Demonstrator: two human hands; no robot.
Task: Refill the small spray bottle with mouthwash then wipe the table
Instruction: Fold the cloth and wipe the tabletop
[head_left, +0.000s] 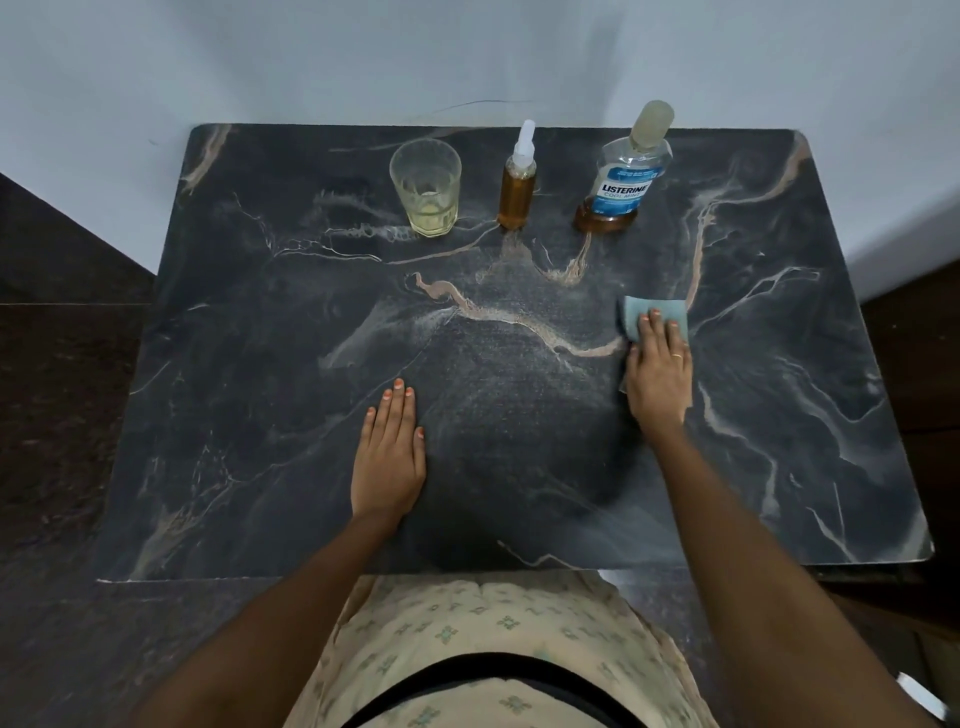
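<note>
Fingers (655, 327) of the right hand (658, 374) lay straight and close together, pressing a blue-grey cloth (655, 307) flat on the dark marbled table (260, 364), right of centre. No curl and no pinch, just a flat palm on top, with a thin ring (677, 356) on 1 finger. Cloth edges showed beyond the fingertips and beside the wrist. The left hand (389, 452) rested flat on the tabletop nearer the front edge, fingers together, holding nothing. Along the back stood 3 items in a row, apart from each other: a ribbed glass (427, 187) with pale liquid at its bottom, the small spray bottle (518, 182) upright and full of amber liquid, and the mouthwash bottle (626, 171), capped, with amber liquid low inside.
</note>
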